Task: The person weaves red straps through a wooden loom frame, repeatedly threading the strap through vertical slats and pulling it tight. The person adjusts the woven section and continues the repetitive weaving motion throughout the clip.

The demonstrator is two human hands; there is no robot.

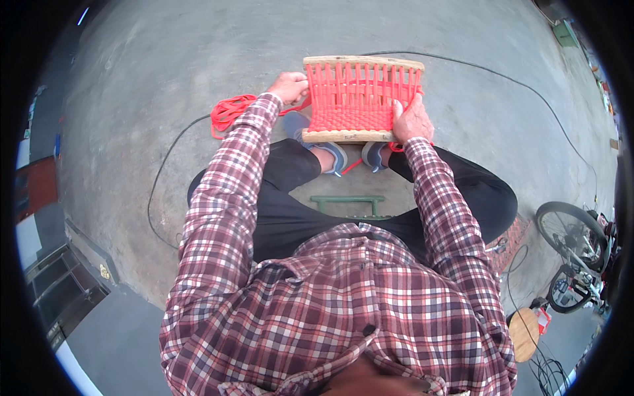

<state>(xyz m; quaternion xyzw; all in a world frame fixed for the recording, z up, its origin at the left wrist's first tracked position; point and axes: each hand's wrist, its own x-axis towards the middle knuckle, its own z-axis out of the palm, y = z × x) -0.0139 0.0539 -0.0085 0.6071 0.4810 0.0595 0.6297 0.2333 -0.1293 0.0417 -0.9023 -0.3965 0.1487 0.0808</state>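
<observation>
A small wooden-framed stool seat stands before me, its near part covered with tight red cord weave [351, 119] and its far part strung with spaced strands. The near wooden rail [346, 135] lies above my shoes. At the seat's left edge, my left hand [290, 88] has its fingers closed on a red cord that runs toward the seat. My right hand [413, 119] grips the right edge of the weave, thumb on top and cord by its fingers. A loose bundle of red cord [231, 113] lies on the floor to the left, partly behind my sleeve.
A black cable [495, 72] curves across the concrete floor. Between my legs a green metal bar [347, 198] shows. At the right are a bicycle wheel [569, 232], a round wooden board [524, 334] and coiled cable. A dark-framed object [64, 287] stands at the lower left.
</observation>
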